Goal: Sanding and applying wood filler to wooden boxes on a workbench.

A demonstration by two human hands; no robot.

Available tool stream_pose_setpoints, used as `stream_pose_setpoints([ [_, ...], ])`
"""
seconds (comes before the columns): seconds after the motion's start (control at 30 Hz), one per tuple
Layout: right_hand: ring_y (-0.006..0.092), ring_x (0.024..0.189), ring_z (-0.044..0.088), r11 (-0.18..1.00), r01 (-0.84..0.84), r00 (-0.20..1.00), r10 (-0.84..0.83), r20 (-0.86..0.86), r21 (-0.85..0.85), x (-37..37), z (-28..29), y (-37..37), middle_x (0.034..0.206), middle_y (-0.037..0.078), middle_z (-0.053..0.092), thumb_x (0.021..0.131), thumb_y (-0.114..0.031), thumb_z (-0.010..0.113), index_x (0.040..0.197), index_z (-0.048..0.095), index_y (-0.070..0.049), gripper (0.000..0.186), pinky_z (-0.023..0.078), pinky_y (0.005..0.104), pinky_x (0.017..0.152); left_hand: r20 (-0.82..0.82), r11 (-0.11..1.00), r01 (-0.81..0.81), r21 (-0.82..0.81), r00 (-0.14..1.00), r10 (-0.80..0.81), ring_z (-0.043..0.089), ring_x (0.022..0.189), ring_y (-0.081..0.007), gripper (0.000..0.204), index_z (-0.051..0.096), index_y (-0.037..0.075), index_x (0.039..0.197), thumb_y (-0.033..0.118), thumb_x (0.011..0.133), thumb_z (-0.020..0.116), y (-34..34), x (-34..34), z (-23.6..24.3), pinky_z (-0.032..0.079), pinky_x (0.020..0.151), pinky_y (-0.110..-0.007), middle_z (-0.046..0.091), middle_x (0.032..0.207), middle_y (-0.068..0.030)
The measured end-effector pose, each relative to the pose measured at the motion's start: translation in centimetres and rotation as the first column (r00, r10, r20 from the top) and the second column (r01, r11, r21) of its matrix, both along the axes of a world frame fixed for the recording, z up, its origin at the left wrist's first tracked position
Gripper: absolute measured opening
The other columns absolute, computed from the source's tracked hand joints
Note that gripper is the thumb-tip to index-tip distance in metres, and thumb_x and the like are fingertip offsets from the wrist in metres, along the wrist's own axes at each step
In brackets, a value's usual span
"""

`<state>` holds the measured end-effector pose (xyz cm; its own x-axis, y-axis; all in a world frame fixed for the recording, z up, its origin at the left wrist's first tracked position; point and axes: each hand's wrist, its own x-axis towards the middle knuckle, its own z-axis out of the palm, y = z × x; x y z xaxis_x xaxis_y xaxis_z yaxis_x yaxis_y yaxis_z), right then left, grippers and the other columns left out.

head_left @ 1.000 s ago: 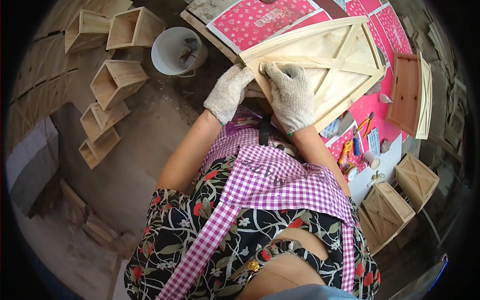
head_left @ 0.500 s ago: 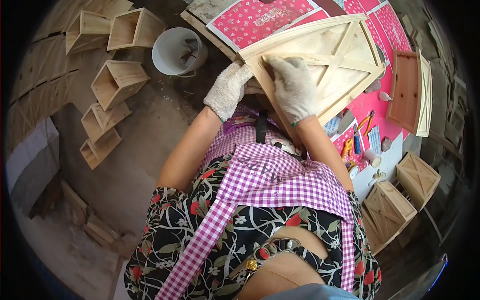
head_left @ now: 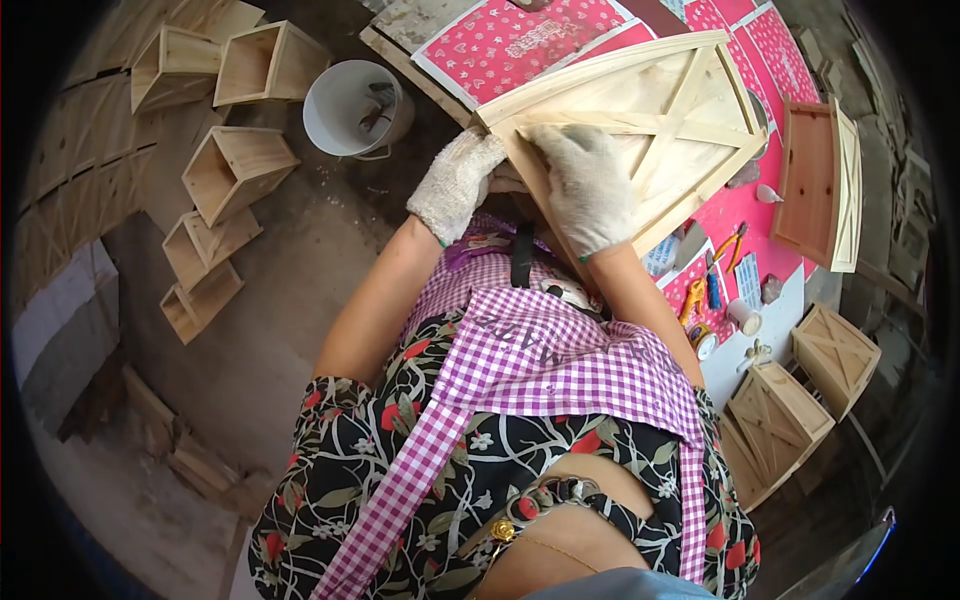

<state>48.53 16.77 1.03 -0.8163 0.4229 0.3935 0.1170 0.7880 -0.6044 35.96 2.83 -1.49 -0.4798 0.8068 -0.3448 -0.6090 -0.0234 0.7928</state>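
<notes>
A pale wooden box with a framed front and crossed strips is tilted up against me, its near edge by my apron. My left hand, in a white knit glove, is closed around the box's left corner. My right hand, gloved too, presses on the front panel near that corner, by the end of one cross strip. Its fingers are bent inward, and their tips are hidden, so I cannot tell whether anything small is in them.
The pink-covered table carries orange-handled pliers, a small white tub and a reddish-brown wooden box. A white bucket stands on the floor at left, beside several open wooden boxes. More crossed-front boxes stand at lower right.
My right fingers have slid slightly downward on the panel and curled more. The left hand keeps its hold, and the box has barely shifted.
</notes>
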Motion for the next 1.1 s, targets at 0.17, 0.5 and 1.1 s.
stream_pose_setpoints([
  [0.17,0.0354,0.091,0.063,0.990,-0.061,0.989,0.043,0.144,0.124,0.1,0.8,-0.3,0.092,0.013,0.065,0.085,-0.012,0.065,0.114,0.071,-0.012,0.030,0.050,0.0466,0.082,0.042,1.000,0.009,-0.013,0.999,-0.008,0.067,0.113,-0.0250,0.041,0.051,0.000,0.140,0.023,0.106,0.052,0.0,0.1,0.5,0.058,0.093,-0.041,0.064,0.132,-0.0146],
  [0.5,0.0378,0.093,0.062,1.000,-0.018,0.999,0.017,0.029,0.007,-0.2,0.7,0.0,0.096,0.016,0.067,0.084,-0.006,0.066,0.115,0.072,-0.009,0.031,0.050,0.0479,0.083,0.026,1.000,0.013,-0.013,1.000,-0.013,0.066,0.116,-0.0239,0.041,0.052,0.001,0.139,0.025,0.106,0.052,0.1,0.1,0.6,0.058,0.094,-0.041,0.063,0.132,-0.0136],
  [1.1,0.0357,0.093,0.063,0.978,-0.126,0.982,0.099,0.159,0.167,1.7,0.4,1.1,0.094,0.015,0.066,0.084,-0.009,0.063,0.112,0.072,-0.008,0.029,0.050,0.0458,0.083,-0.001,0.992,0.090,-0.093,0.996,-0.091,0.068,0.113,-0.0251,0.045,0.047,0.002,0.145,0.026,0.108,0.050,0.4,1.0,1.9,0.058,0.094,-0.040,0.061,0.134,-0.0139],
])
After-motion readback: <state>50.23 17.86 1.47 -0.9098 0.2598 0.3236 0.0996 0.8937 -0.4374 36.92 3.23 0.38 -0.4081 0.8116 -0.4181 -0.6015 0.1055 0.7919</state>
